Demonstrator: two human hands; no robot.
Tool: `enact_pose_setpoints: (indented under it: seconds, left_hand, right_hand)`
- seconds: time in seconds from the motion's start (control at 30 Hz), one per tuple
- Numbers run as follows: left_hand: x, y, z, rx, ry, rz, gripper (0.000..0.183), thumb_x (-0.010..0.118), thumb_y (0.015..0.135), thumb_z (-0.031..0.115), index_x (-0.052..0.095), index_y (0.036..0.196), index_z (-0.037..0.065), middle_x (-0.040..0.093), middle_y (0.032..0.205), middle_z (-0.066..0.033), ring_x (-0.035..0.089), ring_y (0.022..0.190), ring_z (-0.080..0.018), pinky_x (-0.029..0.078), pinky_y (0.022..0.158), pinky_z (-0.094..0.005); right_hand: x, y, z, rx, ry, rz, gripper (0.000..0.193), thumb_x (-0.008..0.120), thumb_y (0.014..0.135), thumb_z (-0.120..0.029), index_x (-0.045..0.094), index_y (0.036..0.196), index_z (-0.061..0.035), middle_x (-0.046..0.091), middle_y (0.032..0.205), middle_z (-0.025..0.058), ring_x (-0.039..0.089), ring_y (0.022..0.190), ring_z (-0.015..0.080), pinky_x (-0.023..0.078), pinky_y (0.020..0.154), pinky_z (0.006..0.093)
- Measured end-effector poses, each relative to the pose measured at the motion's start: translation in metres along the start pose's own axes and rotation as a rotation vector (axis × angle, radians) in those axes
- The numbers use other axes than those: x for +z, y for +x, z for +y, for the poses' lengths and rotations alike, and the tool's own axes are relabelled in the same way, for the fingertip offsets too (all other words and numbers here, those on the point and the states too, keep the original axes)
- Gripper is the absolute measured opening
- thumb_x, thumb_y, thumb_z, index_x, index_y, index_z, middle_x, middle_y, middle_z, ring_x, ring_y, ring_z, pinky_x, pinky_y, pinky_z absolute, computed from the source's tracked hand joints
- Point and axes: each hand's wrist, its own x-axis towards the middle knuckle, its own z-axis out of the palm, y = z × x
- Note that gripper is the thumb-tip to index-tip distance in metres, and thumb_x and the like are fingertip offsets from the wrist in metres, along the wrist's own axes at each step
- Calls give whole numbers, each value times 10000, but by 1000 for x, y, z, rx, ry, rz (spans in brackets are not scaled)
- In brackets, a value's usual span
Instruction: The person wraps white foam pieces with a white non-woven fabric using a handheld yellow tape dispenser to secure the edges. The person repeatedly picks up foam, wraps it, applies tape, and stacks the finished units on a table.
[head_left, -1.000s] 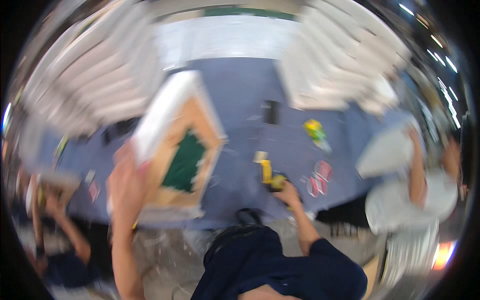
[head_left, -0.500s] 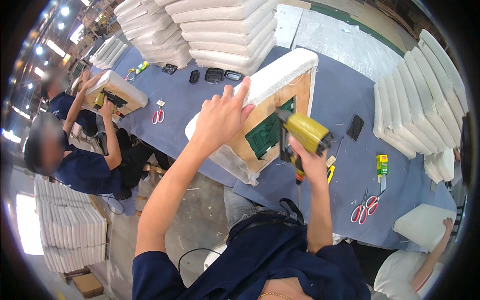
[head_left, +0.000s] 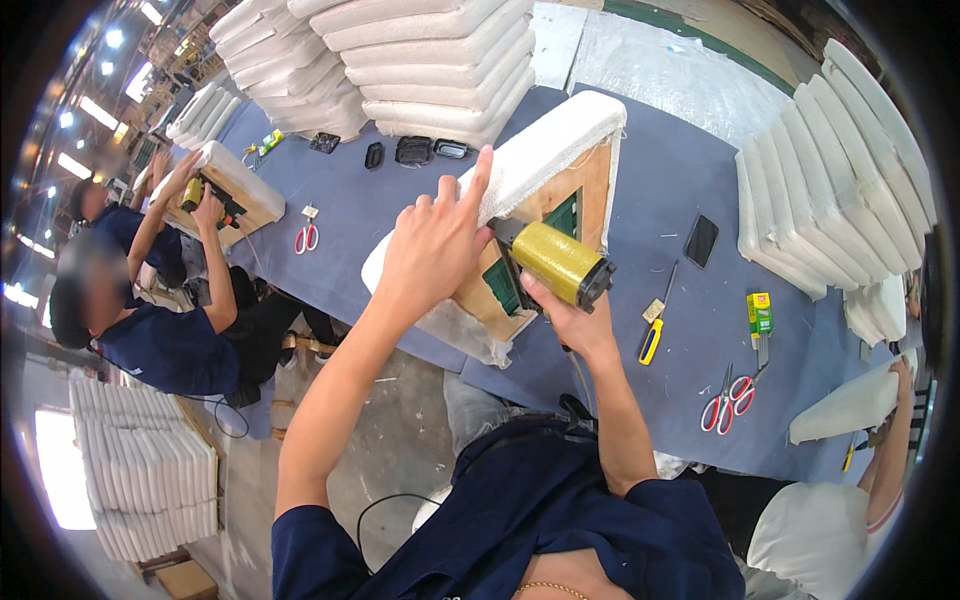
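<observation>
Here — yellow staple gun [head_left: 556,262] inside right grip [head_left: 568,322]

rough white cloth over a bare wood frame [head_left: 590,185] (glossy yellow-wrapped stapler [head_left: 555,262]), matt blue tablecloth [head_left: 660,160]

An upholstery workshop is shown. A long worktable covered in blue-grey cloth [head_left: 690,180] is shared by several seated workers, and tall stacks of white padded cushion panels [head_left: 430,60] are piled on it. Red-handled scissors [head_left: 728,398], a yellow-handled screwdriver [head_left: 652,338] and a yellow-wrapped pneumatic staple gun [head_left: 556,262] are seen beside a fabric-covered wooden seat frame [head_left: 545,175].
</observation>
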Motion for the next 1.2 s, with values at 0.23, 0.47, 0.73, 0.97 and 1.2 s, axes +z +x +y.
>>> enact_pose_setpoints:
  seconds: [0.23, 0.47, 0.73, 0.97, 1.2]
  left_hand:
    - [4, -3, -2, 46, 49, 61, 1087, 783, 827, 179, 131, 1677, -2, 596, 1224, -253, 692, 859, -404, 581, 748, -476]
    - [-15, -58, 17, 175, -22, 132, 980, 806, 797, 103, 283, 1607, -72, 491, 1545, -267, 567, 1361, -416, 477, 1115, -482]
    - [-8, -91, 87, 143, 35, 144, 572, 620, 912, 106, 550, 1458, -52, 550, 1549, -181, 537, 1435, -311, 397, 1213, -435]
    - [0, -109, 128, 128, 46, 163, 485, 578, 933, 117, 634, 1398, -8, 597, 1524, -127, 580, 1403, -260, 413, 1203, -398]
    - [7, -117, 146, 115, 51, 208, 446, 568, 953, 128, 668, 1375, 23, 638, 1486, -105, 592, 1397, -243, 420, 1200, -386]
  right_hand:
    - [18, -19, 9, -53, -131, 6, 368, 851, 889, -244, 761, 1162, -15, 797, 1091, 109, 752, 1002, 195, 569, 907, 352]
    - [-42, -63, 25, 286, 45, 99, 400, 854, 914, -188, 724, 1241, 2, 781, 1149, 93, 726, 1059, 165, 566, 927, 339]
    - [-211, -173, 191, 320, -634, 316, 410, 735, 783, -5, 672, 1186, 42, 759, 934, 110, 726, 853, 234, 563, 825, 385]
    - [-240, -221, 244, 753, -1111, 267, 579, 826, 810, -186, 636, 1307, 45, 712, 1177, 287, 676, 1117, 495, 547, 968, 512]
    - [-208, -91, 129, -3, -960, 403, 461, 727, 933, -156, 646, 1345, 36, 642, 1371, 266, 608, 1291, 435, 460, 1104, 492]
